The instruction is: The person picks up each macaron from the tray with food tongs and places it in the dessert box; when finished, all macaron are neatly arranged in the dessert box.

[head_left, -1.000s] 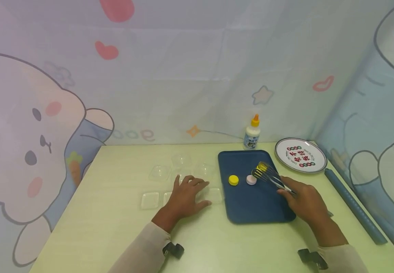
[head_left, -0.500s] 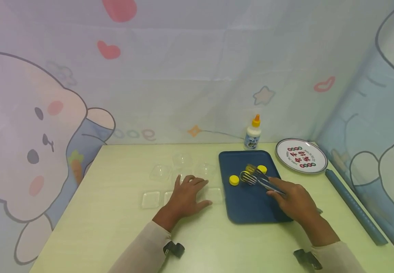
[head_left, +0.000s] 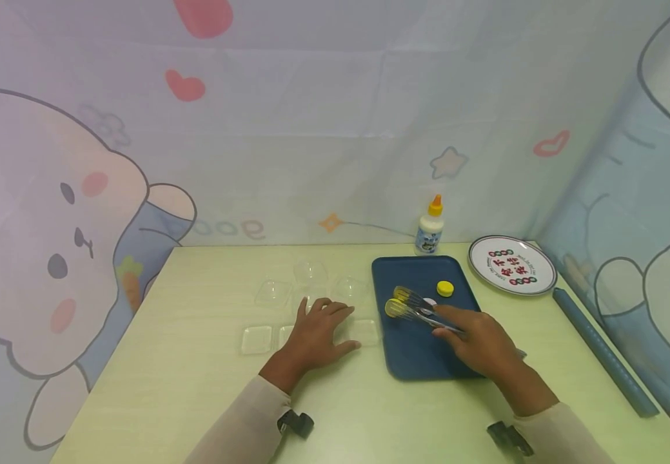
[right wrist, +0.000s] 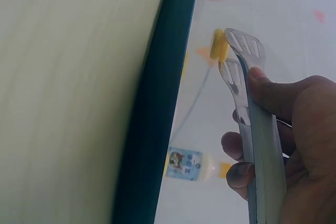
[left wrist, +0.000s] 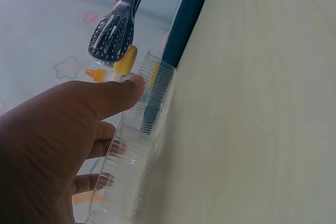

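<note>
My right hand (head_left: 476, 338) grips metal tongs (right wrist: 265, 161) with slotted ends above the dark blue tray (head_left: 422, 361). A yellow macaron-like disc (right wrist: 219, 45) is pinched between the tong ends. It hangs above the tray's left side and overlaps another yellow disc (left wrist: 153, 74) lying there. A pale pink disc (head_left: 429, 302) sits partly behind the tongs, and a further yellow disc (head_left: 445, 289) rests farther back. My left hand (head_left: 314, 335) rests on a clear plastic box (head_left: 256, 339), fingers spread, thumb at its edge. The box lies unfolded, with domed cups behind and shallow squares in front.
A white glue bottle (head_left: 429, 229) with an orange tip stands behind the tray. To the tray's right is a printed white plate (head_left: 511, 264). A long blue roll (head_left: 604, 351) runs along the table's right edge. A patterned cloth backdrop (head_left: 311, 129) closes the rear.
My right hand has carried the yellow disc in the tongs leftward across the tray, from near the back right to the left side. The left hand stays in place on the box.
</note>
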